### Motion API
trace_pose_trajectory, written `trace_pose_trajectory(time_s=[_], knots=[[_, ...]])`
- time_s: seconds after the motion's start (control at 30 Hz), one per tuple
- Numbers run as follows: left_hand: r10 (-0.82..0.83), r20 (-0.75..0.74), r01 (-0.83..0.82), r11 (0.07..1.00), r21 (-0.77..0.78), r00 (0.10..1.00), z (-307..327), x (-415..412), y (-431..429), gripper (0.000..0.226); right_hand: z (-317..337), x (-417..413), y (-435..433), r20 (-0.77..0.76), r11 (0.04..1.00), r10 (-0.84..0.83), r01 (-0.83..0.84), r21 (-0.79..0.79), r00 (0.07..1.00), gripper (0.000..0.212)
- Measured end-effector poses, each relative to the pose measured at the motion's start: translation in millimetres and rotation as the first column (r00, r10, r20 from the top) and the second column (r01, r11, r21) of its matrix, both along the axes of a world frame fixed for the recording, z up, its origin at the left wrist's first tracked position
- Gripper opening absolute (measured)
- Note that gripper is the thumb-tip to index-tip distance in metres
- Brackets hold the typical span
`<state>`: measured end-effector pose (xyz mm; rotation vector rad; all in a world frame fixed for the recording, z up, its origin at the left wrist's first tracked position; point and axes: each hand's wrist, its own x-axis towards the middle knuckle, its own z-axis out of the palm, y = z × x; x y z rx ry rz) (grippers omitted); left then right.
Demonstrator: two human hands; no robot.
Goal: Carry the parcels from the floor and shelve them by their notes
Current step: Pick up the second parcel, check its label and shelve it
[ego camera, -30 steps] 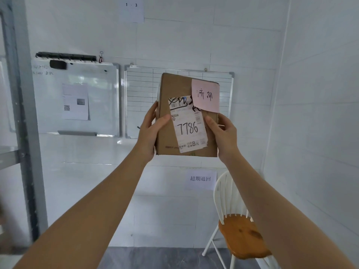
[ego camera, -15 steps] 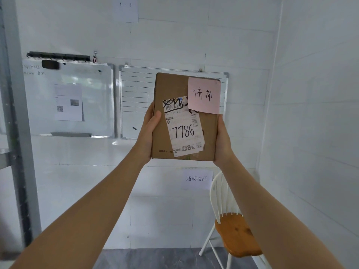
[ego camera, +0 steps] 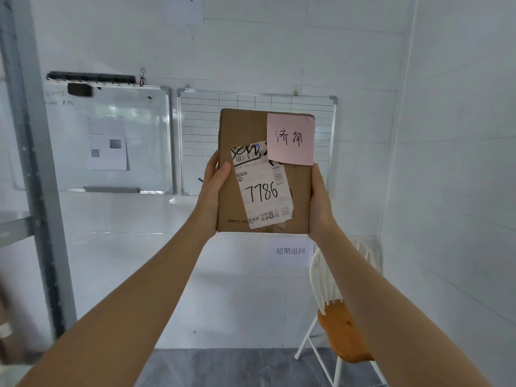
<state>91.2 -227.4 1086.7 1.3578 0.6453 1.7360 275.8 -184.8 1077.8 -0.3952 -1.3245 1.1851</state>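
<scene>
I see a flat brown cardboard parcel [ego camera: 265, 174] held upright at the centre of the frame, both arms stretched out before me; the left hand [ego camera: 213, 191] grips its left edge with the thumb laid over the front, and the right hand [ego camera: 321, 202] clasps its right edge, fingers hidden behind the box. A pink note [ego camera: 291, 138] with handwritten characters sits at the parcel's upper right corner; below it a white shipping label [ego camera: 262, 185] bears the number 7786.

I judge the risks as follows: the note overhangs the box's right edge and may peel off if brushed, losing the sorting cue; the grip is by the edges only, so the parcel could slip or tilt if either hand loosens.

Behind the parcel hang two whiteboards: a plain whiteboard [ego camera: 111, 138] at centre left and a ruled board [ego camera: 201, 141] at centre. A small paper sign [ego camera: 290, 251] is fixed to the wall just under the parcel. A white chair with a wooden seat [ego camera: 342, 331] stands at lower right, close to my right forearm, and could snag a step that way; a grey metal shelf post [ego camera: 33, 163] runs down the left edge; the shelves themselves are mostly out of view.
</scene>
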Motion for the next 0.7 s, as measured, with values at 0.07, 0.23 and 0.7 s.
trace_pose_trajectory(time_s=[0.07, 0.23, 0.7], knots=[[-0.001, -0.010, 0.001, 1.000, 0.002, 1.000, -4, -7, -2, 0.050, -5, -7, 0, -0.003, 1.000, 0.019, -0.019, 0.014, 1.000, 0.061], [0.038, -0.041, -0.039, 0.999, -0.003, 0.998, -7, -20, -13, 0.057, -10, -24, -1, -0.005, 0.999, 0.026, -0.026, 0.029, 1.000, 0.066], [0.463, -0.018, -0.463, 0.886, 0.009, 0.886, -14, -49, -72, 0.058, -11, -88, 1, -0.016, 0.884, 0.467, -0.467, 0.013, 0.884, 0.065]])
